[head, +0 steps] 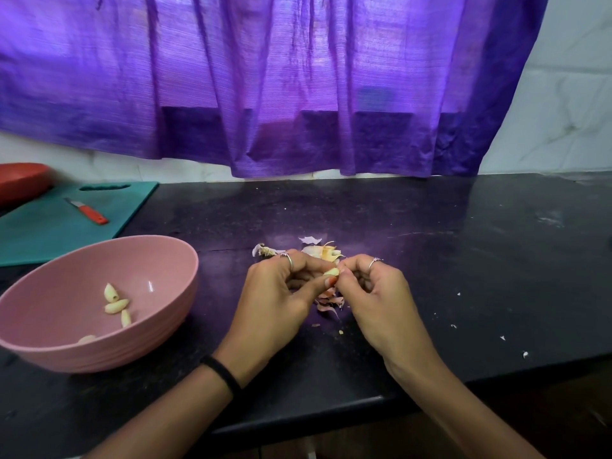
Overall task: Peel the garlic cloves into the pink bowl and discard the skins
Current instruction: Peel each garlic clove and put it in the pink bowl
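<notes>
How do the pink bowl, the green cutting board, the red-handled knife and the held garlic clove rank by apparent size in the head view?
1. Pink bowl and green cutting board: similar; the bowl is nearer, so unsure.
2. Red-handled knife.
3. Garlic clove.

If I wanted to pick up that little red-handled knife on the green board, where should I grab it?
Take the knife by its red handle, the end nearer the person, coming down from above with your fingers across the handle's width. It lies flat on the green cutting board, its short blade pointing away toward the back left, so the handle is probably the safe, thicker part.
</notes>
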`<action>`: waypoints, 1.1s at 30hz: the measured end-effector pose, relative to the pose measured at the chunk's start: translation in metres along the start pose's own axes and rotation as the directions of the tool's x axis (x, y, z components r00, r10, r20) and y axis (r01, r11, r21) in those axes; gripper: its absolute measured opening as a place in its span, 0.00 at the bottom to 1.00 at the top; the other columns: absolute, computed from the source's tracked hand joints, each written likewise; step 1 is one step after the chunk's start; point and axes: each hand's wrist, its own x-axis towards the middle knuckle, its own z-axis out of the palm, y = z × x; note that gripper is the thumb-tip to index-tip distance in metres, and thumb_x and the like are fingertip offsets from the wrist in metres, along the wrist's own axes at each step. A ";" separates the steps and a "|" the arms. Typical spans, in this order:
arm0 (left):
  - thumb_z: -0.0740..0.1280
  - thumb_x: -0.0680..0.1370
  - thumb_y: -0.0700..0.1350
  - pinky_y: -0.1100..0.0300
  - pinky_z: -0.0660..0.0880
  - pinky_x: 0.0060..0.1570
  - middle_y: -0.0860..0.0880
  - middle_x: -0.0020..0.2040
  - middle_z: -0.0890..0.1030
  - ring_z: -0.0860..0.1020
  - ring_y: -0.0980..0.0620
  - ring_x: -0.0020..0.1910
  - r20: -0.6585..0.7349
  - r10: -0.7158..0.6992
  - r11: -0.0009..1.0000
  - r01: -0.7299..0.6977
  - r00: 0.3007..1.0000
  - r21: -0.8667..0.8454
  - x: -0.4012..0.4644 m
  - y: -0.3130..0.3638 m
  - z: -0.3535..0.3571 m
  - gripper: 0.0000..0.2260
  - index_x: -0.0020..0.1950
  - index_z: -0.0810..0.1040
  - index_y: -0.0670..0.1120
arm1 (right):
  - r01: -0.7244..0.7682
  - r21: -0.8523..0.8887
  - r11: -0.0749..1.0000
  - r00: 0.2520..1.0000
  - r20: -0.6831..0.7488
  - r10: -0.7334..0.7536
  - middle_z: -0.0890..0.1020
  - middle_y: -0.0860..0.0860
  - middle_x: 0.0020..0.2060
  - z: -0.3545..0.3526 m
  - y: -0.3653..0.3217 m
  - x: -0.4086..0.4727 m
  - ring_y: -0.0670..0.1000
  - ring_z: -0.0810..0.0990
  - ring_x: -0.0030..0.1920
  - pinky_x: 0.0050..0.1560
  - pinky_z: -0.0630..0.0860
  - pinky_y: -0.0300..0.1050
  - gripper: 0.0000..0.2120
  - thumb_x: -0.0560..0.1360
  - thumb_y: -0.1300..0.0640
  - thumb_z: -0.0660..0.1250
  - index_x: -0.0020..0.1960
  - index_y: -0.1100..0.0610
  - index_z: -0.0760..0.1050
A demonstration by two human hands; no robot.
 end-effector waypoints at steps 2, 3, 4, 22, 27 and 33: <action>0.72 0.72 0.35 0.58 0.80 0.46 0.53 0.40 0.84 0.83 0.53 0.40 -0.001 0.024 1.000 -0.024 1.000 -0.005 0.000 0.000 -0.001 0.13 0.44 0.83 0.54 | -0.005 0.039 0.999 1.000 0.008 0.005 0.84 0.48 0.35 0.000 0.000 0.000 0.45 0.83 0.38 0.43 0.78 0.41 0.11 0.78 0.62 0.63 0.40 0.52 0.80; 0.72 0.72 0.35 0.59 0.80 0.46 0.52 0.40 0.84 0.83 0.52 0.40 -0.003 0.029 0.999 -0.029 1.000 -0.013 0.001 0.000 -0.001 0.12 0.45 0.83 0.53 | -0.015 0.072 0.997 1.000 0.017 0.014 0.84 0.47 0.34 0.000 -0.001 0.001 0.45 0.83 0.38 0.42 0.78 0.40 0.12 0.78 0.62 0.63 0.40 0.52 0.80; 0.72 0.72 0.35 0.60 0.80 0.45 0.50 0.41 0.84 0.83 0.51 0.41 -0.007 0.029 0.999 -0.029 1.000 -0.024 0.001 0.000 -0.001 0.11 0.45 0.83 0.52 | -0.034 0.117 0.993 0.999 0.030 0.031 0.83 0.45 0.32 0.000 -0.002 0.001 0.42 0.82 0.36 0.40 0.76 0.36 0.12 0.79 0.63 0.62 0.40 0.53 0.79; 0.72 0.74 0.39 0.46 0.79 0.49 0.51 0.41 0.85 0.83 0.49 0.43 -0.006 -0.077 0.997 0.076 0.997 -0.023 0.004 -0.007 0.000 0.07 0.46 0.84 0.51 | -0.097 0.245 0.965 0.995 0.034 0.091 0.80 0.42 0.26 0.001 0.002 0.002 0.37 0.76 0.29 0.34 0.71 0.29 0.09 0.79 0.63 0.63 0.42 0.58 0.79; 0.71 0.73 0.39 0.53 0.80 0.49 0.48 0.41 0.86 0.84 0.48 0.43 0.020 -0.091 0.993 0.092 0.996 -0.077 0.004 -0.007 0.000 0.06 0.46 0.84 0.49 | -0.077 0.104 0.992 0.997 0.041 0.073 0.79 0.39 0.28 0.003 0.006 0.004 0.38 0.77 0.31 0.37 0.71 0.33 0.09 0.80 0.58 0.62 0.44 0.54 0.78; 0.68 0.74 0.33 0.63 0.79 0.42 0.42 0.40 0.84 0.80 0.52 0.37 0.062 -0.159 0.941 0.170 0.985 -0.291 0.004 -0.002 0.001 0.07 0.45 0.83 0.44 | -0.076 0.064 0.995 0.997 0.034 0.073 0.79 0.39 0.27 0.005 0.008 0.005 0.38 0.76 0.29 0.34 0.70 0.33 0.08 0.80 0.57 0.62 0.44 0.55 0.77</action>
